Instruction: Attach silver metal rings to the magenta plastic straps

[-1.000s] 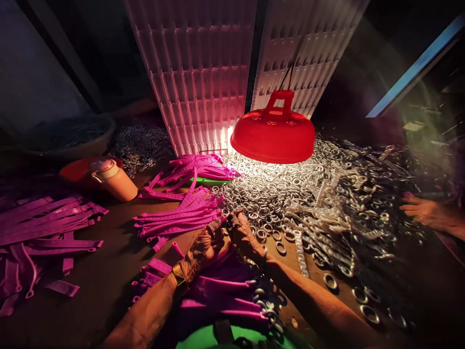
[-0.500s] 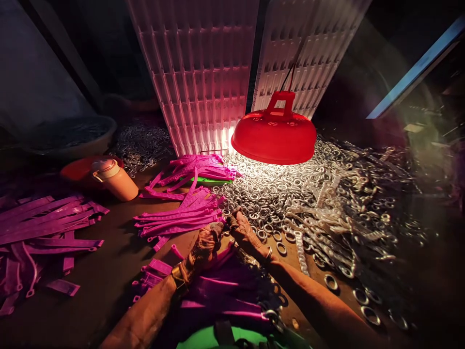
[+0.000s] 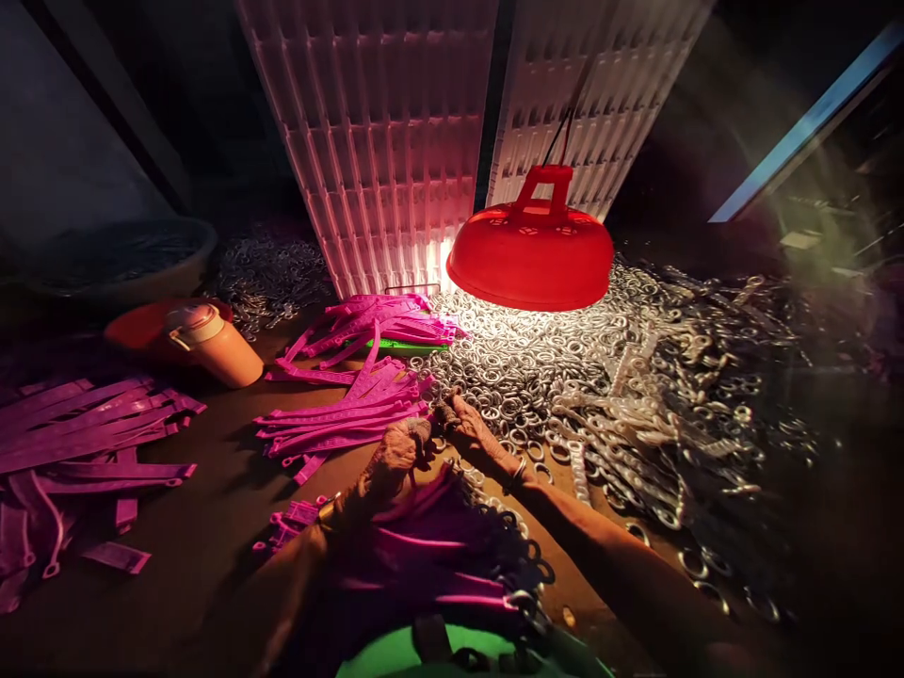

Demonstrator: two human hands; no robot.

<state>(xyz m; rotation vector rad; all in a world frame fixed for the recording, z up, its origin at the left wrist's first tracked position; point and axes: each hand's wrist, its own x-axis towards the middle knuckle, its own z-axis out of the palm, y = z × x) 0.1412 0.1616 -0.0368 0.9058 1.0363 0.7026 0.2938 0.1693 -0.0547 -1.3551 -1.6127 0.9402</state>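
My left hand point(image 3: 395, 457) and my right hand point(image 3: 470, 431) meet at the near edge of a big heap of silvery metal rings point(image 3: 537, 367). Each hand is closed, and the left one pinches the end of a purple plastic strap point(image 3: 416, 499). My right hand's fingertips press against that strap end among the rings; I cannot tell if a ring is pinched there. Several purple straps threaded with rings point(image 3: 494, 556) lie across my lap. A stack of loose purple straps point(image 3: 346, 414) lies just left of my hands.
A lit red lamp shade point(image 3: 529, 254) hangs low over the rings. White ribbed crates point(image 3: 395, 141) stand behind it. An orange bottle point(image 3: 212, 344) and more purple straps point(image 3: 77, 443) lie at the left. A green rim point(image 3: 395, 654) is at the bottom edge.
Both hands have shifted slightly forward toward the ring heap. The other person's hand at the right edge, seen a second ago, has gone out of view.
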